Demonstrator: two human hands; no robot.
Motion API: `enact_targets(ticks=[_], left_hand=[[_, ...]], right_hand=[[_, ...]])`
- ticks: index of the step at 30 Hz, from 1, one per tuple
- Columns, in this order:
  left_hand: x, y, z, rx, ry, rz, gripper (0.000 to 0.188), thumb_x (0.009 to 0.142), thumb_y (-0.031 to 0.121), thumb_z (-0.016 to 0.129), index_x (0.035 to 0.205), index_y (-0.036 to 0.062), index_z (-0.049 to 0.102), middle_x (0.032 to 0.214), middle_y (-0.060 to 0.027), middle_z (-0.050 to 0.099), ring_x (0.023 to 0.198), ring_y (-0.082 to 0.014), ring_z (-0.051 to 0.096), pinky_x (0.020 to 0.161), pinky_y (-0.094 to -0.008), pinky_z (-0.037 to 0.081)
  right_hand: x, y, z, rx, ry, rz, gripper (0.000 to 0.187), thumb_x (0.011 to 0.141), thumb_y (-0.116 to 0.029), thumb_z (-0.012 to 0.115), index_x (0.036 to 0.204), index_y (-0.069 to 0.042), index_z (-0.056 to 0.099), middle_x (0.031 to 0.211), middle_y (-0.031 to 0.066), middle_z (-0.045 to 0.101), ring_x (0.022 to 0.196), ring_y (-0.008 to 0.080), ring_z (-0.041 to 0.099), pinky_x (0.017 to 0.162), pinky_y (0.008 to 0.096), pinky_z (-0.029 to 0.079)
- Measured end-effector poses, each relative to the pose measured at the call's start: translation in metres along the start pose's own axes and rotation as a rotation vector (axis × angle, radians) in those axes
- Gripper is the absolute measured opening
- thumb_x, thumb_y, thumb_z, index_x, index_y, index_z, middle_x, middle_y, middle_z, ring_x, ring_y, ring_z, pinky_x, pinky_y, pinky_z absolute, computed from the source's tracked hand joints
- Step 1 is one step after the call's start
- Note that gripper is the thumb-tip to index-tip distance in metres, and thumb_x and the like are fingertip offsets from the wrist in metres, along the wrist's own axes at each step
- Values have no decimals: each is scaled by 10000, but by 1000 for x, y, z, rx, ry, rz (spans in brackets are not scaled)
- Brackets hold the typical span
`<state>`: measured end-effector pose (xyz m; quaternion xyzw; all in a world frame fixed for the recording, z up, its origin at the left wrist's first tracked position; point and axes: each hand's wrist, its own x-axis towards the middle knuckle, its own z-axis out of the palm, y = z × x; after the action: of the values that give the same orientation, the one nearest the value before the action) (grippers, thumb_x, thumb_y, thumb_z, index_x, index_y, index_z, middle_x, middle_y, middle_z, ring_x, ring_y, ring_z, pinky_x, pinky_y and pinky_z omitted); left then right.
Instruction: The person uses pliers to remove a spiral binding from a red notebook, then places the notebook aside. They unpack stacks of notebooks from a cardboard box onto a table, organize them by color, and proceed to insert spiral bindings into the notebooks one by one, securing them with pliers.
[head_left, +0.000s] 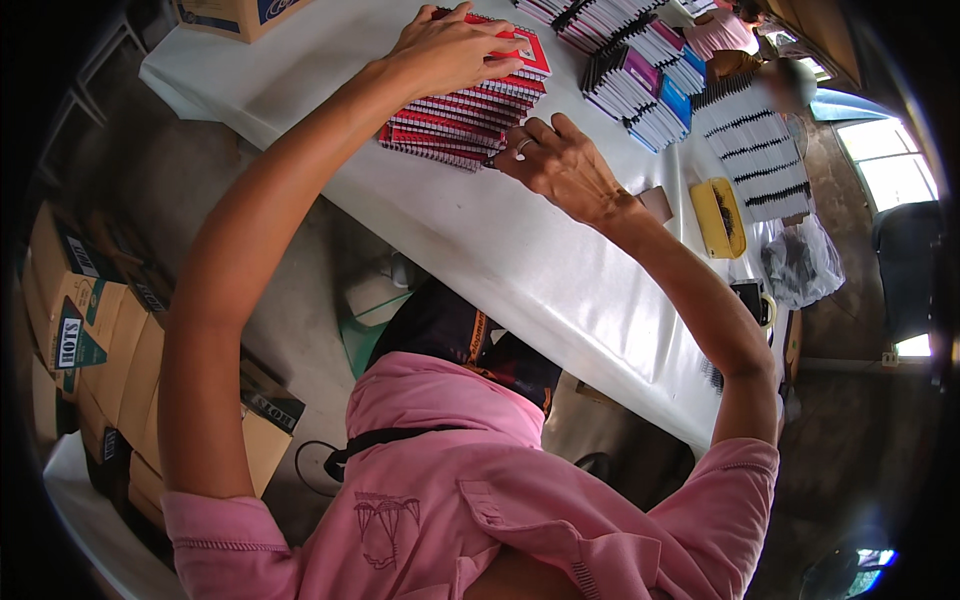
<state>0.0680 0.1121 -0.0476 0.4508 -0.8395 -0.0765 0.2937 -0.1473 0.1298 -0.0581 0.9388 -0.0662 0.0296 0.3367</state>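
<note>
1. a stack of red spiral-bound notebooks (460, 118) is set near the far edge of a table (440, 225) that is covered in shiny white sheeting; the coiled edges are turned toward the person, and the layers are slightly staggered.
2. the left hand (455, 52) is laid on top of the stack, with its fingers spread wide over the uppermost red cover; nothing is seen to be gripped by it.
3. the right hand (560, 168) is held at the right-hand end of the stack, just beside the lower coils, with its fingers curled inward; whether anything is pinched in it cannot be told, since the fingertips are partly hidden. a ring (523, 146) is worn on one finger.
4. beyond the right hand, notebooks with blue and purple covers (645, 88) are piled, and white bound blocks with black bindings (755, 150) are lined up farther right.
5. a yellow tray (706, 215), in which dark items are held, is placed near the table's right side, beside a clear plastic bag (803, 262).
6. a carton (235, 14) is stood at the table's upper left, and cardboard boxes (125, 345) are stacked on the left.
7. at the upper right, a co-worker in a pink top (722, 35) is seen.
</note>
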Motion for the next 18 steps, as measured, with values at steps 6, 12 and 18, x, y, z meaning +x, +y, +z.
enact_targets(ticks=[6, 12, 18], left_hand=[[-7, -1, -1, -17, -10, -7, 352, 981, 387, 413, 1168, 162, 609, 1182, -50, 611, 1123, -212, 546, 985, -400, 405], [-3, -5, 6, 32, 23, -4, 346, 983, 374, 414, 1167, 155, 609, 1170, -47, 621, 1107, -207, 555, 973, -399, 416], [-1, -5, -1, -17, 9, 12, 349, 983, 371, 412, 1149, 144, 619, 1134, -59, 641, 1074, -213, 580, 962, -395, 434]], right_hand=[[4, 4, -8, 5, 38, -153, 209, 749, -147, 628, 944, -222, 648, 1012, -71, 596, 1043, 87, 504, 909, 258, 380], [-4, 6, 11, -36, 14, -195, 223, 741, -160, 639, 953, -226, 642, 1046, -91, 581, 1065, 78, 491, 948, 252, 369], [-2, 4, 13, -80, -16, -239, 249, 726, -155, 651, 965, -225, 650, 1049, -97, 590, 1103, 87, 484, 960, 258, 373]])
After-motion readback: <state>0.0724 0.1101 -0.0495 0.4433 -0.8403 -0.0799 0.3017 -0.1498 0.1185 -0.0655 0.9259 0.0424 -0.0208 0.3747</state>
